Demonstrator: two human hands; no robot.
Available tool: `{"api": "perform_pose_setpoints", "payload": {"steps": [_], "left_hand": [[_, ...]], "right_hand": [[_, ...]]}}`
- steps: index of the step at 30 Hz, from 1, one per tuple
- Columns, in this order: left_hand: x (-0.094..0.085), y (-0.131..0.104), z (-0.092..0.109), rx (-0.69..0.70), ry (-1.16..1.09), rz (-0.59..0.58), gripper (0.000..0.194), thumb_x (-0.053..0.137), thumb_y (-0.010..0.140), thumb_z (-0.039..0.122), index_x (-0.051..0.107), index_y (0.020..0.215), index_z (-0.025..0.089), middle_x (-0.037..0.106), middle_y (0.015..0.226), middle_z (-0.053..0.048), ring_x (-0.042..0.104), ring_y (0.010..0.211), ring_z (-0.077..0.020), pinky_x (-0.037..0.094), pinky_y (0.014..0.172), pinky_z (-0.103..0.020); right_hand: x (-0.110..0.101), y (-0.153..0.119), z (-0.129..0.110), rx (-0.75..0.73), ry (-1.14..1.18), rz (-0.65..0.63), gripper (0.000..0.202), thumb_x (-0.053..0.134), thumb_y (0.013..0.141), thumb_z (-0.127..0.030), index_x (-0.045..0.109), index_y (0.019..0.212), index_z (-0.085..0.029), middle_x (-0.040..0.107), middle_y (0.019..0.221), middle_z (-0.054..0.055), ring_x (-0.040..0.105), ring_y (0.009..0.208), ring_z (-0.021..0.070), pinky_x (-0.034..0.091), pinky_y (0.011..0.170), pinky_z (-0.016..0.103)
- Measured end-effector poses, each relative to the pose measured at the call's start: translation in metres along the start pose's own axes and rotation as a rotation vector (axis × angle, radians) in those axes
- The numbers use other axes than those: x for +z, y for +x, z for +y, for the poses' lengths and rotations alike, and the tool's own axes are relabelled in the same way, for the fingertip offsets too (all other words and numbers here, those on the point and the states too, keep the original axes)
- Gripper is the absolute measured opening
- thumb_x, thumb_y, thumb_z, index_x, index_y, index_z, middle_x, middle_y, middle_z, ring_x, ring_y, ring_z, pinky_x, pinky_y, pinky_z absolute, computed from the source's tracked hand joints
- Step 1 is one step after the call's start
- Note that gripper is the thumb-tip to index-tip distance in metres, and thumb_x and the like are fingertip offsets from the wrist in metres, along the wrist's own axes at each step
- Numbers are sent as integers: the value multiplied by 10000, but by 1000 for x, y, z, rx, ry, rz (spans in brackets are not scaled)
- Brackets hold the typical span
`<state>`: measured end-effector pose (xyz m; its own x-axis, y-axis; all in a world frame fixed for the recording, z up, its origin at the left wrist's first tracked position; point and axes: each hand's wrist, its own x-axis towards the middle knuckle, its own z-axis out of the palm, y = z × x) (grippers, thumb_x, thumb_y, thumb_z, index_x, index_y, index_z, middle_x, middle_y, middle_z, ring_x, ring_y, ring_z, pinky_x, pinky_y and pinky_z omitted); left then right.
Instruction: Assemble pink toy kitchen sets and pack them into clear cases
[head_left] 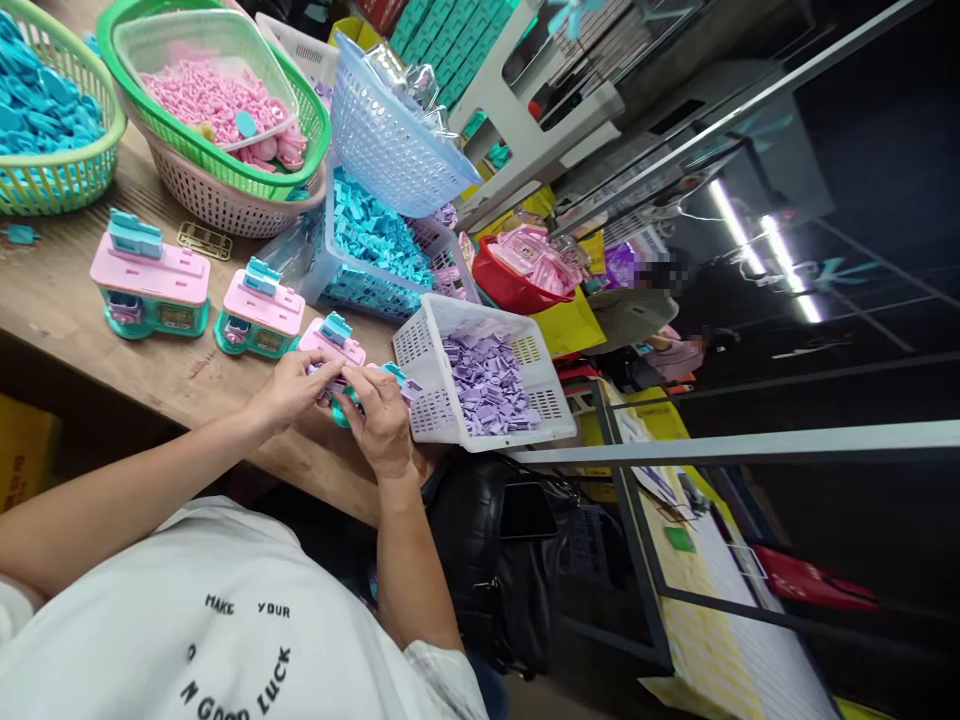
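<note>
One yellow-green basket (97,172) of blue parts is seen at far left, then three pink-and-teal toy houses (150,280) are lined up on the wooden table (187,385), each topped with a blue piece. At the third, near the table's edge, the left hand (294,388) and right hand (382,420) are placed; their fingers are curled against it, but whether it or a small part is gripped cannot be told. One white basket (442,375) of purple pieces follows. The yellow-green basket is cut off by the frame; the third toy's front is mostly covered.
</note>
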<state>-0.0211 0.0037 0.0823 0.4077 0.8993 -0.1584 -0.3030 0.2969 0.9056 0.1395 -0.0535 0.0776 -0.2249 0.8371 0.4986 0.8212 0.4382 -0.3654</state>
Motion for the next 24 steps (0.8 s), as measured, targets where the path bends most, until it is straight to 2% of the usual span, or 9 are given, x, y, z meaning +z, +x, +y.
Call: {"api": "perform_pose_setpoints", "payload": {"steps": [2, 5, 8, 10, 13, 16, 18, 20, 24], "left_hand": [[-1, 1, 3, 21, 69, -74, 574, 805, 640, 696, 630, 660, 150, 510, 546, 26, 407, 459, -62, 259, 408, -183], [-3, 0, 2, 58, 116, -159, 628, 724, 703, 764, 584, 614, 159, 452, 515, 30, 385, 455, -69, 260, 414, -190], [-5, 1, -2, 153, 158, -124, 587, 692, 759, 727, 597, 652, 158, 460, 531, 32, 402, 477, -74, 305, 455, -190], [-8, 5, -2, 194, 197, -109, 534, 709, 768, 672, 627, 682, 151, 483, 552, 29, 412, 496, -74, 317, 478, -190], [-14, 12, 3, 60, 146, -222, 528, 754, 722, 652, 639, 680, 138, 558, 604, -5, 415, 491, -73, 273, 451, -195], [-15, 17, 6, -70, 71, -331, 542, 787, 681, 649, 644, 712, 127, 589, 641, -28, 425, 482, -73, 222, 434, -193], [-11, 18, 4, -2, 91, -276, 527, 752, 718, 643, 656, 751, 125, 549, 611, 0, 424, 484, -75, 249, 445, -192], [-7, 19, -2, 116, 182, -198, 499, 670, 796, 624, 686, 826, 126, 553, 619, 8, 456, 509, -92, 324, 478, -203], [-7, 23, -16, 406, 556, 0, 425, 550, 915, 474, 707, 1107, 128, 715, 901, -69, 653, 796, -188, 520, 736, -283]], "right_hand": [[-2, 4, 1, 23, 8, 38, 250, 516, 1029, -376, 693, 1171, -272, 735, 1097, 94, 695, 1052, 245, 557, 1002, 437], [-1, 10, -5, 180, 25, 103, 290, 477, 1030, -439, 690, 1052, -243, 726, 958, 80, 699, 904, 226, 578, 859, 386], [1, 14, -12, 379, 63, 115, 347, 438, 1036, -464, 665, 923, -227, 688, 828, 52, 662, 754, 198, 569, 758, 351], [-1, 14, -11, 430, 78, 89, 353, 442, 1035, -462, 652, 878, -225, 659, 795, 42, 643, 738, 191, 572, 744, 342], [-13, 13, -6, 317, 162, 79, 260, 546, 991, -443, 663, 1095, -236, 675, 1052, 80, 672, 935, 208, 599, 784, 339], [-25, 14, -1, 235, 342, 39, 429, 598, 965, -413, 559, 1374, -289, 628, 1320, 92, 668, 1117, 214, 618, 814, 331], [-27, 18, 2, 318, 416, 16, 408, 601, 964, -435, 598, 1343, -283, 690, 1226, 69, 694, 1044, 201, 614, 759, 305], [-27, 25, 6, 415, 402, 14, 329, 608, 955, -457, 689, 1190, -242, 744, 1043, 45, 706, 908, 186, 593, 713, 288], [-22, 47, 25, 409, 109, -30, 211, 600, 954, -350, 757, 975, -211, 772, 929, 42, 693, 864, 200, 546, 820, 332]]}}
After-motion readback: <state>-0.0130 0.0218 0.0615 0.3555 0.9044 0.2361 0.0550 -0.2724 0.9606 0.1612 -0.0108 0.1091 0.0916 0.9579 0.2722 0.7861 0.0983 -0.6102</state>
